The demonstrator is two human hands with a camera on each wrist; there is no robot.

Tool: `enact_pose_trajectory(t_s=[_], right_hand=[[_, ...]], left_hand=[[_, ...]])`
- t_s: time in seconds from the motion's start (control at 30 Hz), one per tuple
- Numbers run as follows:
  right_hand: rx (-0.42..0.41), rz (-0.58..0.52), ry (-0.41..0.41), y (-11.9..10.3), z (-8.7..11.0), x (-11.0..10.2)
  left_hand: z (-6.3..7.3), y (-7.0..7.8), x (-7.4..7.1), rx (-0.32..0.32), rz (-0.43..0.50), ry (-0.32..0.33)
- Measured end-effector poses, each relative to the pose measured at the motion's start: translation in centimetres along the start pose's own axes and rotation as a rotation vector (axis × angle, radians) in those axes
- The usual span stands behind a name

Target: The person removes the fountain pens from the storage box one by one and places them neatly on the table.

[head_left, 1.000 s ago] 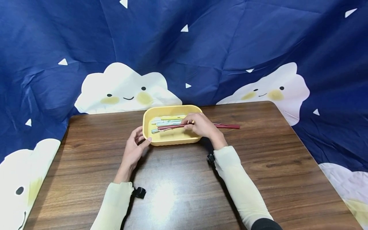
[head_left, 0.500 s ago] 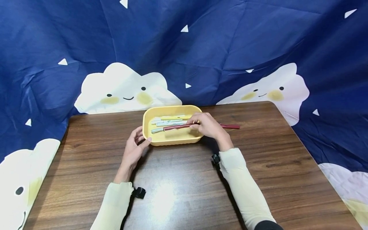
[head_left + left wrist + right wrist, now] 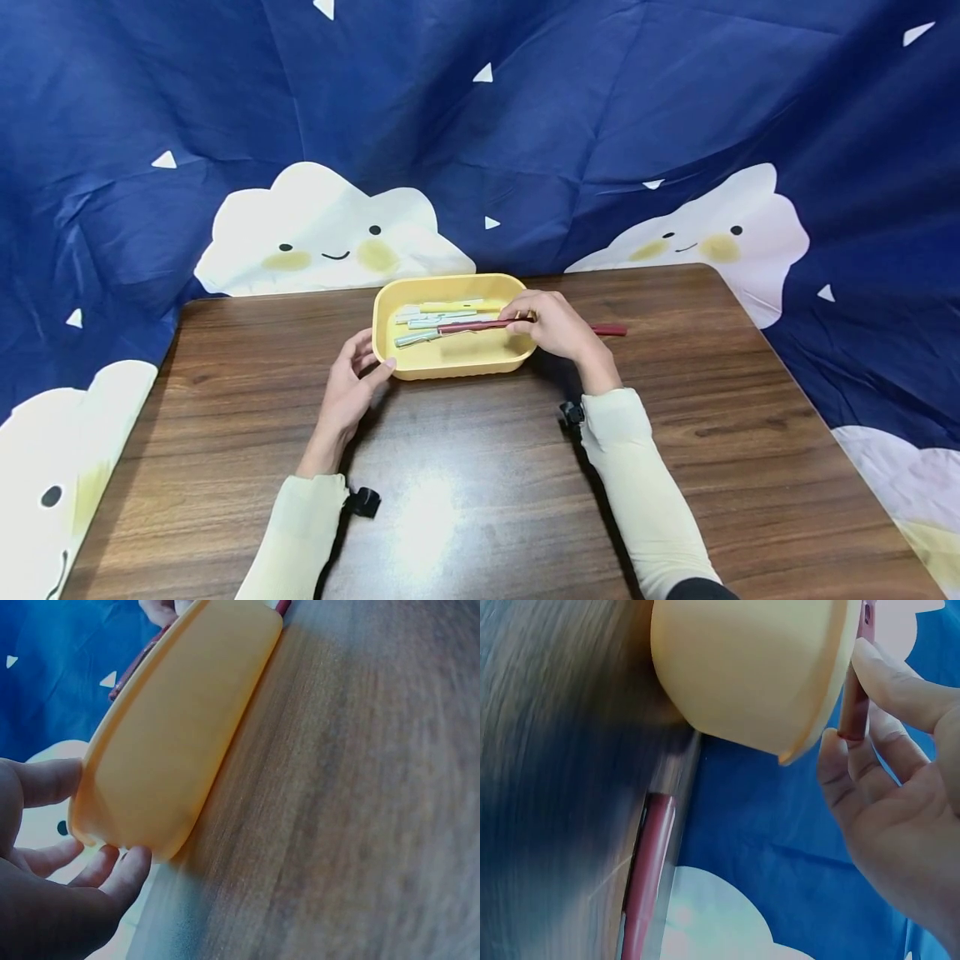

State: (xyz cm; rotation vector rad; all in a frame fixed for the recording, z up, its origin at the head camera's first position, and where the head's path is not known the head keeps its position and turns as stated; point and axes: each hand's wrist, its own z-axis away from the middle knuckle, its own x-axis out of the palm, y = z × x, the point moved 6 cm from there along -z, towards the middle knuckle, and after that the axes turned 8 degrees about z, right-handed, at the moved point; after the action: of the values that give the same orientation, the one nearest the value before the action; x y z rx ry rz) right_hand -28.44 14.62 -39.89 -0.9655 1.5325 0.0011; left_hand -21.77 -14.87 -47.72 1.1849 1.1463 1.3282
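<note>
First come two pale sleeves [image 3: 296, 525], stretched over the tabletop [image 3: 697, 450] toward a yellow tray [image 3: 457, 372] near the middle of its far edge. The left hand [image 3: 351, 387] is clamped on the tray's near left corner, thumb at the rim, fingers against the outer end. Opposite, the right hand [image 3: 558, 329] pinches a dark red pen [image 3: 472, 326] above the tray's right side, the pen's left end overlapping a silvery pen [image 3: 415, 338]. Behind that lie pale pens [image 3: 442, 321] and a yellow pen [image 3: 450, 307]. A second red pen [image 3: 611, 330] rests on the tabletop right of the tray, partly hidden by the right hand. The step in hand seems to be shifting the held pen at the rim; the next move probably calls for a steady tray and a firm pinch. Nothing legible shows on pens, tray or the blue backdrop [image 3: 525, 108].
</note>
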Motion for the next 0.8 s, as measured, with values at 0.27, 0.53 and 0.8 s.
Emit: enact_pose_trajectory(t_s=[0.27, 0.53, 0.8], right_hand=[[-0.005, 0.003, 0.010, 0.3, 0.8, -0.8], [0.007, -0.008, 0.013, 0.6, 1.3, -1.1], [0.041, -0.006, 0.011, 1.4, 1.9, -1.6]], left_hand=[[0.0, 0.2, 0.0, 0.003, 0.001, 0.000], [0.1, 0.3, 0.0, 0.008, 0.003, 0.013], [0.0, 0.2, 0.1, 0.002, -0.002, 0.011]])
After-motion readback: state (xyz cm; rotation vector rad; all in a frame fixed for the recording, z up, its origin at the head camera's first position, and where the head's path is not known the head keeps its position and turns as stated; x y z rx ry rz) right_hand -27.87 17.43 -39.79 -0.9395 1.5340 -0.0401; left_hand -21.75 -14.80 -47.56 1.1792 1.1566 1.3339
